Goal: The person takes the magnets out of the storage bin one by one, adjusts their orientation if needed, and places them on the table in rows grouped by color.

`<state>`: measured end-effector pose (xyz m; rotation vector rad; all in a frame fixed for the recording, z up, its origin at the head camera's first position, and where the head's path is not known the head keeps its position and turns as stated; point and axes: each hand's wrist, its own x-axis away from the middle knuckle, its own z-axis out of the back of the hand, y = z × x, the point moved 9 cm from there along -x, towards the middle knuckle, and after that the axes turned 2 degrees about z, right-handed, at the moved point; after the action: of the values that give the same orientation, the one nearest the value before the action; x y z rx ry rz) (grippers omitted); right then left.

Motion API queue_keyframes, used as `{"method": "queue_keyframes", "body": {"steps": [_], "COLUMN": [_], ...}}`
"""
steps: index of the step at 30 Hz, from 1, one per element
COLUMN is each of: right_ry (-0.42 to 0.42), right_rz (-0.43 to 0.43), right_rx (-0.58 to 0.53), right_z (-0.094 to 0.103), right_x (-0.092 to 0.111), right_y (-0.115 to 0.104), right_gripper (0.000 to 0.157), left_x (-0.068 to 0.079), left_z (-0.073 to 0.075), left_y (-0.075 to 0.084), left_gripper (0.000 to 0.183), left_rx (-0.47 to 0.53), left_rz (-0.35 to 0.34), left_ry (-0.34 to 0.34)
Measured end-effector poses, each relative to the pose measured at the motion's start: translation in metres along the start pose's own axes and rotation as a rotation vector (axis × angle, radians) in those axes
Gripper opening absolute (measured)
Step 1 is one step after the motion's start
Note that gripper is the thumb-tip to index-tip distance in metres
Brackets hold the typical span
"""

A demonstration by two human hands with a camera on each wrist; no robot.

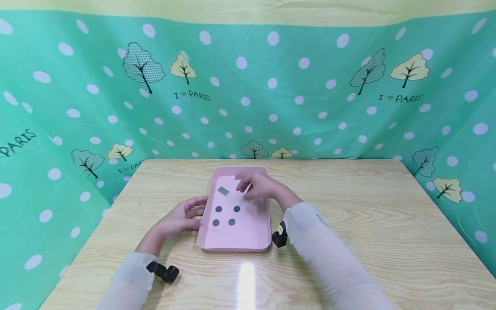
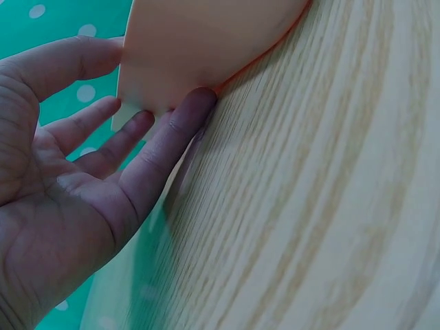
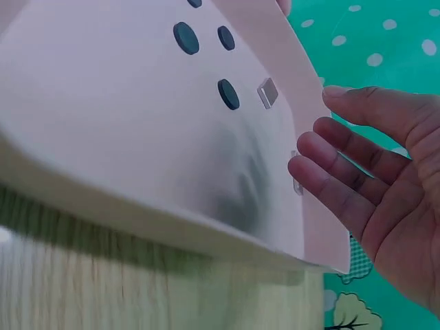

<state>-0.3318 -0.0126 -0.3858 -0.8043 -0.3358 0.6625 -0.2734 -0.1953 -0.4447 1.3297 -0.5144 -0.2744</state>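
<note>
Over the pink rectangular plastic tray (image 1: 238, 240), the right hand's (image 1: 261, 186) loose fingers seem empty. The left hand's (image 1: 181, 218) relaxed fingers touch its side.

Left grip (image 1: 180, 218) spread, right grip (image 1: 261, 186) loose

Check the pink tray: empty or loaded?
Loaded: the head view shows four dark discs and two small rectangular pieces lying inside the pink tray.
</note>
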Motion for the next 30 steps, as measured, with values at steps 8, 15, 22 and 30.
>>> {"method": "queue_keyframes", "body": {"steps": [8,15,22,30], "right_ry": [-0.01,-0.032,-0.1,-0.123], "right_rz": [-0.057,-0.058,-0.079,-0.118], "right_rx": [-0.121,-0.124,-0.151,-0.125], "right_z": [-0.017,-0.028,-0.038,-0.044], "right_x": [-0.011,-0.016,-0.018,-0.016], "right_y": [0.009,0.013,0.019,0.027], "right_gripper": [0.026,0.021,0.024,0.028], "left_x": [0.0,0.0,0.001,-0.001], "left_z": [0.001,0.0,0.002,0.002], "left_y": [-0.002,-0.002,-0.004,-0.005], "left_gripper": [0.073,0.074,0.074,0.073], "left_rx": [0.002,0.004,0.013,0.016], "left_rz": [-0.014,-0.002,0.006,0.009], "left_ry": [-0.001,0.002,0.018,0.023]}}
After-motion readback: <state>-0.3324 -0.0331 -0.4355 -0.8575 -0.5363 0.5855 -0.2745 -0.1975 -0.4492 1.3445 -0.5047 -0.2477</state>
